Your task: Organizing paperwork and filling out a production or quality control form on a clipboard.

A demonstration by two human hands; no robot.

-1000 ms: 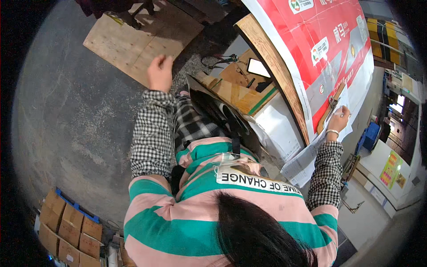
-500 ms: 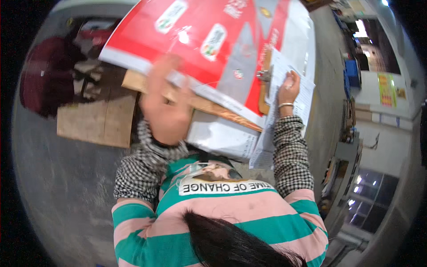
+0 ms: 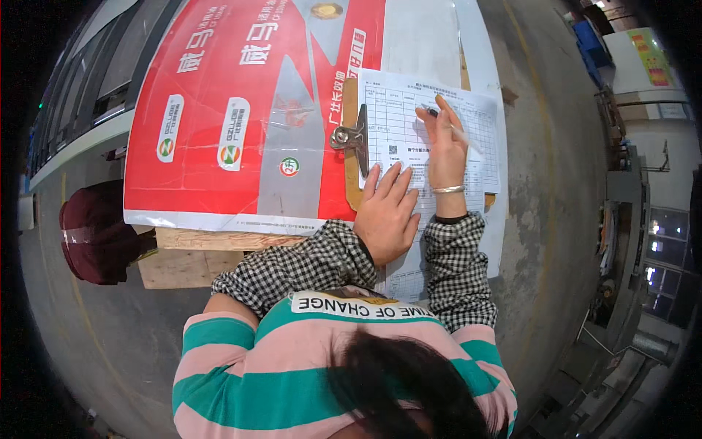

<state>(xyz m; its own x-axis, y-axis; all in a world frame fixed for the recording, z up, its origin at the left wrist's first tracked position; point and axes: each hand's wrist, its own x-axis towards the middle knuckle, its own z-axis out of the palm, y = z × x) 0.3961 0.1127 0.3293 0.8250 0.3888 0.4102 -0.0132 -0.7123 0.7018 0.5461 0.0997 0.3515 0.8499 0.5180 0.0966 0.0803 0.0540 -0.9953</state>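
Note:
My left hand (image 3: 389,214) lies flat with its fingers outstretched on the lower left part of a printed form (image 3: 387,110). Several sheets are held on a brown clipboard (image 3: 352,179) by its metal clip (image 3: 348,137), which sits at the board's left edge. My right hand (image 3: 447,150) rests on the same form, its fingers closed around a slim pale pen (image 3: 470,139) with a dark tip. A silver bangle (image 3: 449,189) circles the right wrist. Checked sleeve covers (image 3: 292,260) are on both forearms.
Beneath the clipboard lies a large red, grey and white printed sheet (image 3: 219,194) over a stack with a wooden edge (image 3: 227,240). A dark maroon cloth-covered object (image 3: 99,230) stands at the left. Blue bins (image 3: 587,45) are at the far right, along the wall.
My left hand has come down from the air, where it was blurred, onto the form. The view has shifted, showing the clipboard more squarely. My right hand stays over the papers.

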